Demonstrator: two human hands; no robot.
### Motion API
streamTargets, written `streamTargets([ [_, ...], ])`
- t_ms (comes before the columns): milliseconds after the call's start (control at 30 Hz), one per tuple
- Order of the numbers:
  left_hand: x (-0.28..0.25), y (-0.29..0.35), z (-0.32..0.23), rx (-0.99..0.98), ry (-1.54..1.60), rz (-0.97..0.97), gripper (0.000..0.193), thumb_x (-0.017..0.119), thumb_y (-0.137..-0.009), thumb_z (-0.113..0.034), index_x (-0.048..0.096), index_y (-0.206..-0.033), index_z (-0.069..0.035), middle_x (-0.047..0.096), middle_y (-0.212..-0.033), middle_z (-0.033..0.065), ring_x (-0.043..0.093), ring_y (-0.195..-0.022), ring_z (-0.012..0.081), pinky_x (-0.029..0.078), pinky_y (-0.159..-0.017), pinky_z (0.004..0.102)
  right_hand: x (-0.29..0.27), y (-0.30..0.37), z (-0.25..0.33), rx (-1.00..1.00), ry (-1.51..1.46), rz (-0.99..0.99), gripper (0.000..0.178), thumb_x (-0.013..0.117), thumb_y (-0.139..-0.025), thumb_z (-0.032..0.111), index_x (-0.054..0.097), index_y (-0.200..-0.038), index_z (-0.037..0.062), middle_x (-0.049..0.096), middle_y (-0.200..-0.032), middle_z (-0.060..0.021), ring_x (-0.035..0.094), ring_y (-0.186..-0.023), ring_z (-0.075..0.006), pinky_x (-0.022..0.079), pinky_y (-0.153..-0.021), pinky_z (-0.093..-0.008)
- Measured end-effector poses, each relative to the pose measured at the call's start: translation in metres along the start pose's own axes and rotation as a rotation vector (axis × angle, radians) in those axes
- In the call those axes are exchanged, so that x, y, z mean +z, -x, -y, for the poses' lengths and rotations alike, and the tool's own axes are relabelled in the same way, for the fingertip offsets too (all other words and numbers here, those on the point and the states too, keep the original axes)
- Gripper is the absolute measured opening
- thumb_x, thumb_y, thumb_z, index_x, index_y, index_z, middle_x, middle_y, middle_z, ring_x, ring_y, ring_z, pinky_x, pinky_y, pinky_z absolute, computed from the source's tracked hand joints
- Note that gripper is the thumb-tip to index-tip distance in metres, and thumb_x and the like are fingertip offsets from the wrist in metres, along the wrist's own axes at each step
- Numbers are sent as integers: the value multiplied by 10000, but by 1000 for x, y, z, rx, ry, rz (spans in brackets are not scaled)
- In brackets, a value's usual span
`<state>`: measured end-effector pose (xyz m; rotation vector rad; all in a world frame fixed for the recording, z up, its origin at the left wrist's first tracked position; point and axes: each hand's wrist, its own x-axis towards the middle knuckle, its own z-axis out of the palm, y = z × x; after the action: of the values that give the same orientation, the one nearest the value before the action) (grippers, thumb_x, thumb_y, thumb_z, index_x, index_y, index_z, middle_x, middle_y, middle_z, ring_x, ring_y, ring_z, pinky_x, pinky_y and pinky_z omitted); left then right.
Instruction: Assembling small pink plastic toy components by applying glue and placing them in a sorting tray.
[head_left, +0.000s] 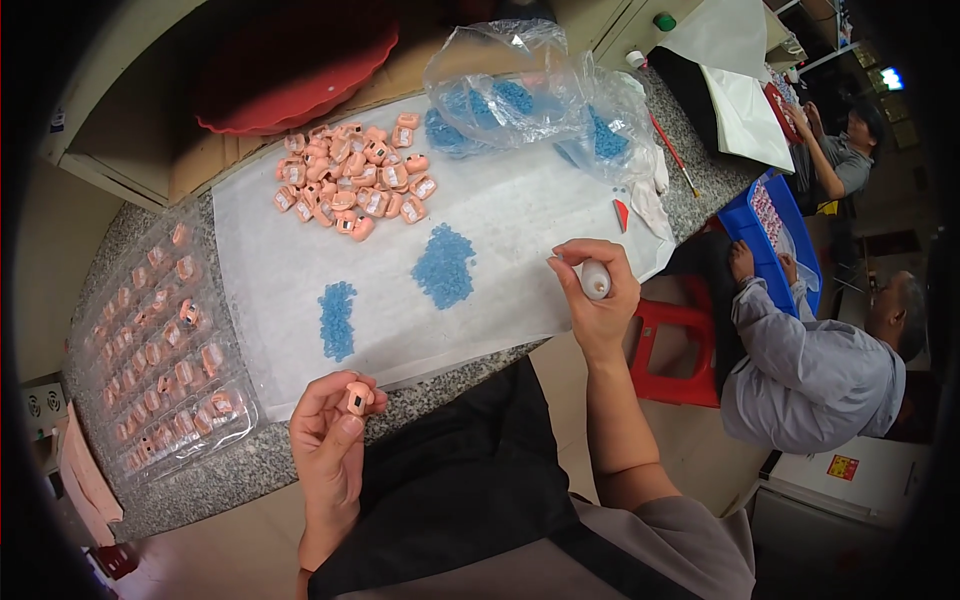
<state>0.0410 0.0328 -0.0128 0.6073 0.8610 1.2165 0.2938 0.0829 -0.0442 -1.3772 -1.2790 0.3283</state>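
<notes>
Above the table's near edge, my left hand point(328, 440) is closed on a small pink plastic piece point(357, 393) with a dark square patch, pinched between thumb and fingers. My right hand point(608, 315), at the right of the white sheet, is wrapped round a small white bottle point(596, 281), seen nearly end-on. Its thumb and index fingertips meet; anything between them is too small to make out. Between the hands lie two patches of light-blue beads, a narrow patch point(337, 322) and a wider patch point(444, 268). A heap of similar pink pieces point(352, 170) sits farther back.
Clear plastic trays point(160, 340) with pink pieces stand at the left. Bags of blue beads point(490, 100) lie at the back, near a thin red brush point(675, 153) and a red triangular piece point(621, 215). Two people sit at the right, one by a blue bin point(738, 215).
</notes>
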Motion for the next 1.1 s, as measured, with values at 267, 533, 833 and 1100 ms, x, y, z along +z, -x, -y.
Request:
streamTargets([
  [267, -8, -7, 0, -12, 23, 77, 311, 556, -710, -27, 480, -1006, 31, 538, -949, 136, 539, -844, 199, 420, -781, 316, 7, 0, 7, -26, 242, 315, 101, 598, -639, -56, 550, -709, -2, 559, -693, -84, 550, -644, -162, 417, -579, -226],
  [533, -10, -6, -1, 0, 37, 84, 314, 561, -715, -29, 478, -1012, 30, 537, -955, 136, 539, -852, 199, 417, -792, 315, 16, -3, 13, 49, 283, 378, 87, 592, -652, -49, 546, -715, -8, 571, -703, -77, 545, -637, -143, 413, -589, -214],
  [833, -14, 0, -7, 0, 42, 84, 314, 560, -718, -27, 478, -1016, 26, 537, -958, 130, 538, -857, 195, 416, -791, 313, 14, -40, 42, 32, 11, 153, 71, 606, -675, -15, 552, -722, -13, 567, -703, -32, 509, -660, -78, 398, -598, -197],
  [1100, -6, 4, -13, 14, 6, 18, 332, 590, -713, -121, 478, -996, 10, 519, -934, 119, 522, -802, 190, 415, -750, 295, 27, -119, 49, -330, 452, -16, 108, 617, -670, 28, 534, -735, 7, 576, -689, -75, 540, -638, -149, 407, -585, -231],
])
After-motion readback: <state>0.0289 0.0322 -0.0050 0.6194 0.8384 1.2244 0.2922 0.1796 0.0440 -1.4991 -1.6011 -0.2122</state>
